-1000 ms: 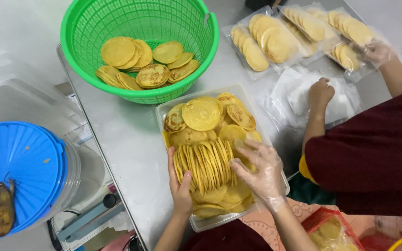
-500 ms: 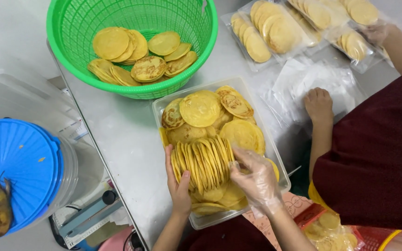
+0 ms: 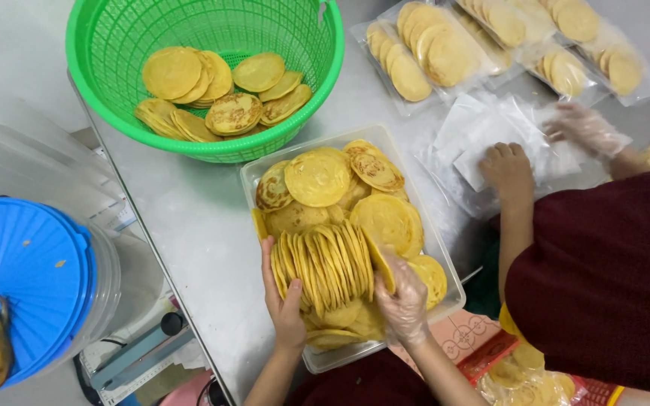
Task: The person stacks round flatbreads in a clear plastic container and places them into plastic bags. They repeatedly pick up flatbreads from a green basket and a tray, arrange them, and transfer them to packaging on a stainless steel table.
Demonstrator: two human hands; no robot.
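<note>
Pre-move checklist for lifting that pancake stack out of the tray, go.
1. Left hand against stack of pancakes: ok, bare, pressing its left end.
2. Right hand at other end: ok, gloved, on the last pancake.
3. Stack upright on edge: ok, slightly fanned.
4. Clear tray flat on table: ok.
5. Co-worker's hand apart from tray: ok, on white sheets.
6. Grip firmness: cannot tell.

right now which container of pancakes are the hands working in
The clear plastic tray nearest the person: both hands clasp an upright stack of pancakes there, unlike the green basket.
</note>
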